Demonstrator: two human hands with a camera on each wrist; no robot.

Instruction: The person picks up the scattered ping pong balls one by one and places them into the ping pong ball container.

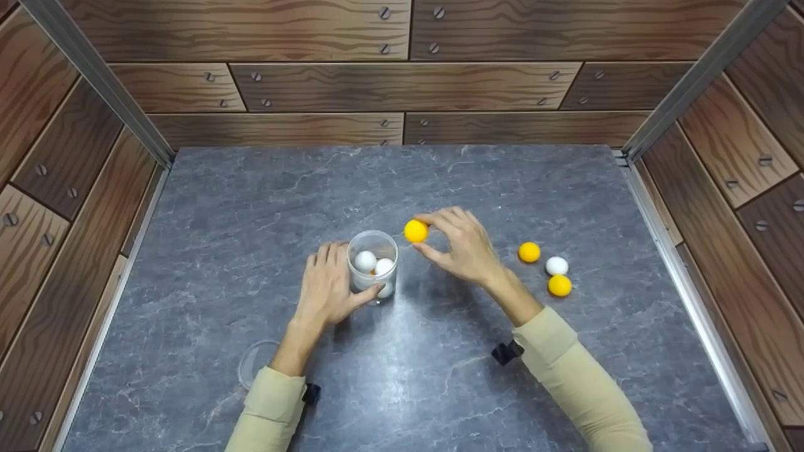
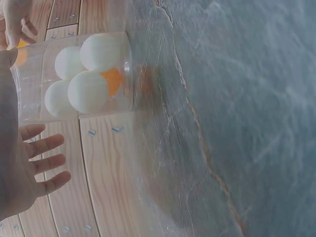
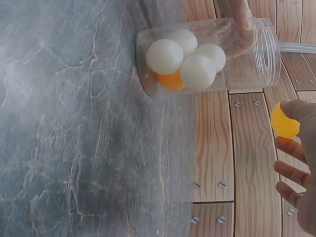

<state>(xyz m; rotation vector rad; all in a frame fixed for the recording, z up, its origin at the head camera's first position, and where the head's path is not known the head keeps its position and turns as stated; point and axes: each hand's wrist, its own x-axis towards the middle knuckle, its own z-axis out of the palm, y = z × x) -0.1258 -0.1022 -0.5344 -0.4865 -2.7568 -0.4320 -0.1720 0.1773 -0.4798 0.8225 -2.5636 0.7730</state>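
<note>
A clear open-topped jar (image 1: 372, 251) stands upright on the table, holding several white balls (image 2: 88, 92) and an orange one (image 3: 171, 80) low down. Around the jar's left and near sides, my left hand (image 1: 328, 285) rests with its thumb on the near wall and its fingers at the left side. Just right of the jar's rim, my right hand (image 1: 461, 245) pinches an orange ball (image 1: 416, 231) between thumb and index finger; in the right wrist view the other fingers are spread and that ball (image 3: 285, 121) is beside the jar's mouth.
To the right on the table (image 1: 440, 389) lie two orange balls (image 1: 529, 252) (image 1: 559, 285) and a white ball (image 1: 556, 265). A clear round lid (image 1: 250, 364) lies at the near left, partly behind the left sleeve. Wood-patterned walls (image 1: 402, 88) enclose the far side and both sides.
</note>
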